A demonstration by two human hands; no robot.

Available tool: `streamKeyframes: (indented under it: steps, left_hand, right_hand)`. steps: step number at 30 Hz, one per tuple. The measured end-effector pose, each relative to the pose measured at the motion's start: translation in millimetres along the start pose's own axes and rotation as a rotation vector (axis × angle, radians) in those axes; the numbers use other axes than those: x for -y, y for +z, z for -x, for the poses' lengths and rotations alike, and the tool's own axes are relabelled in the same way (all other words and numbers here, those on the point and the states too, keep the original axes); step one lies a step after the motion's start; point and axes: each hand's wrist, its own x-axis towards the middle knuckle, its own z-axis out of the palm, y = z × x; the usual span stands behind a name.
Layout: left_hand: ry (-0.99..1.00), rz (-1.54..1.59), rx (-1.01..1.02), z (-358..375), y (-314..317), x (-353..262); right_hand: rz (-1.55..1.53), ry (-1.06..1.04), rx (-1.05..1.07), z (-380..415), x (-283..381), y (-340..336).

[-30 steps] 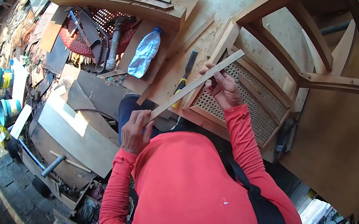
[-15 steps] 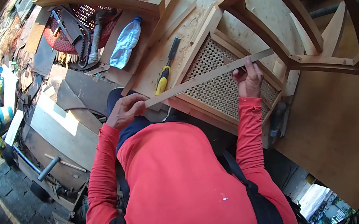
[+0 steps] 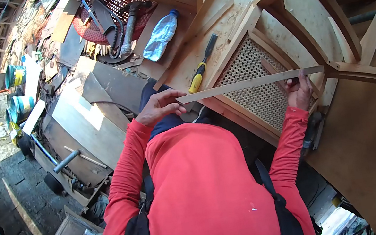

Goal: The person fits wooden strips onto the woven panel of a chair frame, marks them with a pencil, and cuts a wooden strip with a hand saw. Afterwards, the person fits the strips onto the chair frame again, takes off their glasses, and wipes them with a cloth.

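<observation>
Two-handed hold on a wooden strip (image 3: 249,83), head view.
The strip spans from the centre to the right of the frame, crossing in front of the cane panel (image 3: 241,67); whether it touches the panel cannot be told. The left hand (image 3: 155,110) pinches the strip's left end between thumb and fingers; the right hand (image 3: 300,94) grasps it near the right end. For good control, the operator should support both ends evenly, use light finger pressure, and avoid bending or twisting so thin a piece. Sighting along an edge would help in judging straightness. The strip's edge should clear the cane weave, which could snag, and the yellow-handled tool (image 3: 198,77), lying just above the left end, should not be knocked.
</observation>
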Motion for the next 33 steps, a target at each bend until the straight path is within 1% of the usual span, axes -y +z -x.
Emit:
streamKeyframes:
  steps: [2, 4, 7, 10, 11, 13, 16, 19, 22, 25, 27, 29, 30, 31, 33]
  left_hand:
    - [-0.047, -0.049, -0.070, -4, 12, -4]
    - [-0.051, -0.081, -0.069, -11, 14, -2]
    - [-0.019, -0.096, -0.067, -22, 15, 1]
    - [-0.025, -0.116, -0.035, -29, 20, 1]
    - [-0.020, -0.134, -0.046, -30, 17, -6]
    - [-0.033, -0.165, -0.038, -28, 20, -15]
    - [-0.079, -0.227, 0.048, -34, 26, -27]
    - [-0.085, -0.219, 0.117, -43, 35, -33]
    - [-0.046, -0.232, 0.144, -49, 43, -42]
    - [0.030, -0.076, -0.004, -61, 51, -61]
    - [0.188, -0.546, -0.097, -93, 50, -65]
    - [0.553, -1.035, -0.035, -134, 67, -70]
    - [0.625, -1.121, 0.011, -158, 83, -69]
    - [0.660, -1.222, 0.040, -173, 112, -73]
    - [0.813, -1.445, 0.155, -215, 153, -65]
  right_hand:
    - [-0.028, -0.005, -0.014, 5, 2, -4]
    - [-0.070, -0.017, -0.040, 15, 3, -1]
    - [-0.088, -0.055, 0.002, 24, -3, -26]
    - [0.599, -0.479, -0.494, 37, -19, -56]
    - [0.885, -0.661, -0.423, 49, 0, -44]
    - [1.441, -0.999, -0.235, 100, 63, -13]
    - [1.598, -0.901, 0.303, 123, 84, -6]
    - [1.549, -0.793, 0.565, 127, 63, -19]
    - [1.481, -0.522, 0.626, 132, 38, -49]
    - [1.354, -0.613, 0.436, 151, 24, -60]
    - [1.356, -0.624, 0.221, 160, 14, -79]
    - [1.344, -0.604, -0.009, 169, 10, -93]
    - [1.286, -0.512, -0.094, 176, 11, -97]
    - [1.289, -0.545, -0.153, 181, 13, -101]
    - [1.292, -0.602, -0.274, 194, 13, -111]
